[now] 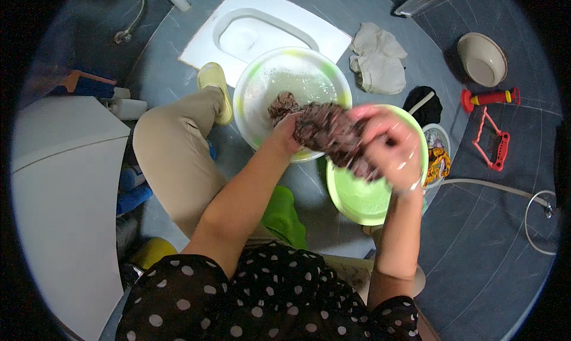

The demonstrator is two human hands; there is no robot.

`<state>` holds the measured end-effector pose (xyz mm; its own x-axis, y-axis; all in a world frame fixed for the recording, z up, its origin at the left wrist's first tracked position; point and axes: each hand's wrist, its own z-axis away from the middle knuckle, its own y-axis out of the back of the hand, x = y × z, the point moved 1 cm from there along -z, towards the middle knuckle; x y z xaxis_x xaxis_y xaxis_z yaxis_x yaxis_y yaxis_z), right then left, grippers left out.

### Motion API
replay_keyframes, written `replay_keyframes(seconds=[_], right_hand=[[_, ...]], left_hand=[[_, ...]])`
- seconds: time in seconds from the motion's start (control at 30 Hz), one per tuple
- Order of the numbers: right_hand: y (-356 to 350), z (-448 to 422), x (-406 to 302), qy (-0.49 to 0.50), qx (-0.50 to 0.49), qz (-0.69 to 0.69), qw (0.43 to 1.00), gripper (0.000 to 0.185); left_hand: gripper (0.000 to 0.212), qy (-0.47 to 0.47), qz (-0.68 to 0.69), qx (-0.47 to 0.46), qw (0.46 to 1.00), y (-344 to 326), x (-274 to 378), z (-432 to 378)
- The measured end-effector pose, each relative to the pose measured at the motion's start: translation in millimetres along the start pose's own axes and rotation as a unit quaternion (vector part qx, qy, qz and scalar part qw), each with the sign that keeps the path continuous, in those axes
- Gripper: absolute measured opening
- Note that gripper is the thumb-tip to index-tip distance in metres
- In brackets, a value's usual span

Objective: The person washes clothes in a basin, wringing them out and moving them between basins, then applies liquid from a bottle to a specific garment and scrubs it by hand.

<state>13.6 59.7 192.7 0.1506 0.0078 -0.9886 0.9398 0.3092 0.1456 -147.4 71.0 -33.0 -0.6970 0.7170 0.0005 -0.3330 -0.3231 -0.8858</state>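
Note:
A bunched, dark reddish-brown patterned cloth stretches between my two hands. My left hand grips its left part, with one end of the cloth hanging past the fingers over a wide basin of cloudy, sudsy water. Blurred, my right hand holds the cloth's other end above a light green basin with water in it. The green basin stands to the right of the wide one, close beside it.
Behind the wide basin is a white squat toilet. A pale cloth lies on the floor, near a black item and a small basin with a yellow cloth. A beige bowl is by the right wall; a white cabinet stands left.

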Motion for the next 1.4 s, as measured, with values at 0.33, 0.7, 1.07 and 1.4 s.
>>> replay_keyframes(seconds=[0.33,0.7,1.07,1.4], right_hand=[[5.4,-66.8,201.2,-0.131,0.077,-0.454,0.878,0.026],[-81.6,-15.1,185.6,-0.121,0.149,-0.697,0.691,0.033],[-30.7,-40.5,260.4,-0.222,0.156,-0.471,0.839,0.036],[-24.0,-67.7,209.6,-0.297,0.147,-0.179,0.926,0.037]], left_hand=[[0.033,-0.091,0.025,0.033,0.995,-120.4,-4.2,40.2],[0.049,-0.058,0.089,-0.050,0.993,-121.3,-28.1,66.7],[0.063,-0.022,-0.291,0.133,0.947,-80.0,-18.9,60.8],[0.044,-0.016,-0.870,0.189,0.455,-78.6,-14.9,38.2]])
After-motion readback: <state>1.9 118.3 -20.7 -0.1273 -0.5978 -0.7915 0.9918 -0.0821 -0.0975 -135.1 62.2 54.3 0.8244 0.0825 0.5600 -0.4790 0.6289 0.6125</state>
